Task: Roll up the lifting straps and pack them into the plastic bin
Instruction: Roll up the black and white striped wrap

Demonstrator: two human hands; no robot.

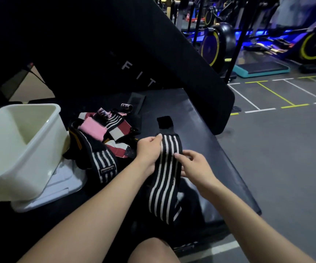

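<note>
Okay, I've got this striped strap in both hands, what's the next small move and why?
Probably start rolling from the far end. The striped strap lies flat and unrolled on the bench, your left hand pinching its top edge and your right hand its side. The plastic bin looks empty.

Head view, downward, near bench [200, 118]

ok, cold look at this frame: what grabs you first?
The black-and-white striped strap stretched along the bench centre, with the left hand pinching its far end and the right hand gripping its right edge. Next, the white plastic bin tilted at left, beside a jumbled pile of straps.
</note>
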